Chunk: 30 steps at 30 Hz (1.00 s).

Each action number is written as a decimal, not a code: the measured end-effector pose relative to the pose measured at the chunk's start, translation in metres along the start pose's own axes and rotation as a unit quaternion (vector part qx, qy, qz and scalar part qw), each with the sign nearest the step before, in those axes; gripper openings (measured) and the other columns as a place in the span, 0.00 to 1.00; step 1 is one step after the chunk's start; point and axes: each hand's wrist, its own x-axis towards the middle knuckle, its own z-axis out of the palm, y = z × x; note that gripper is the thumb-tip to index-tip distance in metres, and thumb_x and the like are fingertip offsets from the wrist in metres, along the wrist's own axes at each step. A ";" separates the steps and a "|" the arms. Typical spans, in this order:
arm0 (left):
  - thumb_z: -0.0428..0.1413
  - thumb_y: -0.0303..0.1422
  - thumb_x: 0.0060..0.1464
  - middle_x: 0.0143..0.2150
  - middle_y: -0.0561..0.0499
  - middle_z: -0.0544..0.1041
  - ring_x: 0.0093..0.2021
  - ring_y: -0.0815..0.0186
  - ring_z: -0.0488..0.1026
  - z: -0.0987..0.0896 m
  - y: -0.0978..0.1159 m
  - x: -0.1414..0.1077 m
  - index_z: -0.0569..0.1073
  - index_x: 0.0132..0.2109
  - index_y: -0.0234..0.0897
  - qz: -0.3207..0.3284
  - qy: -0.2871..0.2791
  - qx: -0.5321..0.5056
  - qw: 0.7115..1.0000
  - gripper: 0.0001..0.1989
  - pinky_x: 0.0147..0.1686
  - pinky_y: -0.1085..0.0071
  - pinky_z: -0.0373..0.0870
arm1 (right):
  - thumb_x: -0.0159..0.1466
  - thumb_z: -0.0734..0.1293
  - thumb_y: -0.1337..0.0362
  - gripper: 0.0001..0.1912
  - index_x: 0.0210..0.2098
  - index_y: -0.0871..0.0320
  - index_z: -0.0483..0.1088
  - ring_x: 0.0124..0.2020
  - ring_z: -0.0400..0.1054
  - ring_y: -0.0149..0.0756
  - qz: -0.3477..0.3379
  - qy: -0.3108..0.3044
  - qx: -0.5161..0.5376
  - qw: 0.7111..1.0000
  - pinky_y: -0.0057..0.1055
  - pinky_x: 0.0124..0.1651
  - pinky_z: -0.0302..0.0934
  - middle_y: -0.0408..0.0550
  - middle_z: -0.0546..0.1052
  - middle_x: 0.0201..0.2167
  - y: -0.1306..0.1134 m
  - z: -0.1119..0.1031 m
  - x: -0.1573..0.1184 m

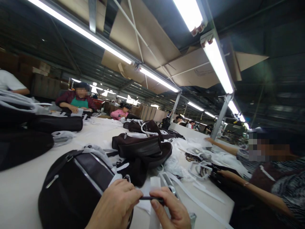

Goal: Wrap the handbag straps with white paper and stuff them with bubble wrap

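At the table's near edge my left hand [116, 202] is closed in a pinch on one end of a thin black strap [147, 198]. The other end is between the thumb and fingers of my right hand [172, 208], so the strap runs level between the two hands. A white strip [155, 182] stands up behind my right fingers; whether they grip it too I cannot tell. Close to my left hand lies a black backpack [64, 187] with a pale zip pull and grey edging. Part of it is hidden behind that hand.
Dark bags [140, 146] are piled on the white table [19, 187] ahead. Long white strips [202, 206] and clear plastic [173, 167] lie at right. A co-worker [269, 178] handles black fabric on the right; another in a green apron [79, 102] sits at far left.
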 end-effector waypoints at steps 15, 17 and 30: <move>0.46 0.29 0.67 0.31 0.54 0.77 0.32 0.68 0.74 0.008 0.003 -0.004 0.75 0.37 0.39 -0.038 0.046 -0.175 0.983 0.13 0.32 0.76 0.65 | 0.67 0.66 0.49 0.14 0.38 0.53 0.76 0.30 0.75 0.36 0.216 -0.003 0.105 0.971 0.26 0.35 0.69 0.43 0.79 0.27 0.002 -0.023 -0.006; 0.46 0.29 0.66 0.30 0.53 0.76 0.31 0.69 0.74 0.007 0.003 -0.003 0.74 0.36 0.38 -0.040 0.049 -0.177 0.982 0.14 0.31 0.76 0.64 | 0.64 0.69 0.47 0.19 0.48 0.53 0.71 0.28 0.76 0.36 0.276 0.024 0.114 0.954 0.26 0.32 0.68 0.42 0.80 0.26 0.011 -0.027 -0.013; 0.46 0.27 0.65 0.30 0.52 0.77 0.32 0.66 0.74 0.013 0.008 -0.005 0.74 0.35 0.39 -0.026 0.032 -0.108 0.993 0.14 0.29 0.74 0.63 | 0.66 0.69 0.53 0.12 0.46 0.48 0.78 0.37 0.81 0.38 0.018 0.048 -0.136 0.989 0.25 0.46 0.73 0.44 0.85 0.38 0.016 -0.041 -0.020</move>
